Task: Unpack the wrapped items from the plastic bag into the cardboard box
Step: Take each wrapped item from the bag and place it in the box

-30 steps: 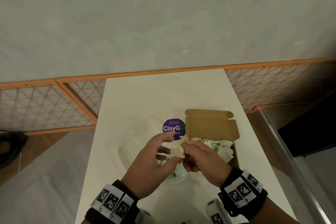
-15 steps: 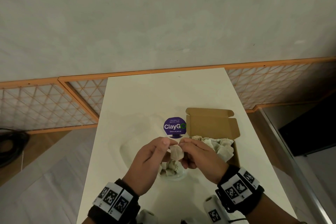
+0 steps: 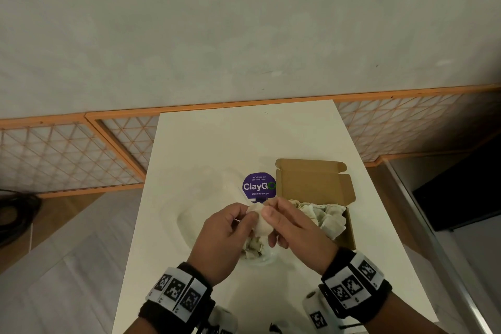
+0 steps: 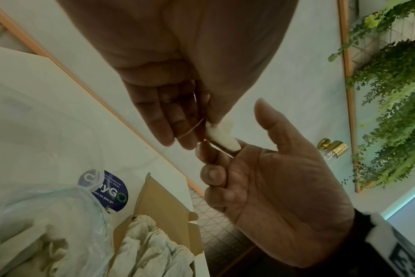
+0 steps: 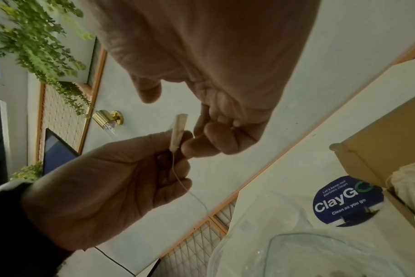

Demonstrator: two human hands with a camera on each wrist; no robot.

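At the lower centre of the head view, a small wrapped item (image 3: 260, 221) is pinched between the left hand (image 3: 226, 236) and the right hand (image 3: 294, 228), both raised above the plastic bag (image 3: 257, 251). This hold probably serves to pass it toward the cardboard box (image 3: 315, 192), lying open just right of the hands with wrapped pieces already inside. Both wrists are angled inward, fingertips meeting on the item, a thin thread (image 5: 190, 193) trailing below.

Your hands hide most of the plastic bag (image 3: 254, 248) in the head view. The cardboard box (image 5: 377, 150) runs off the right wrist picture's edge.
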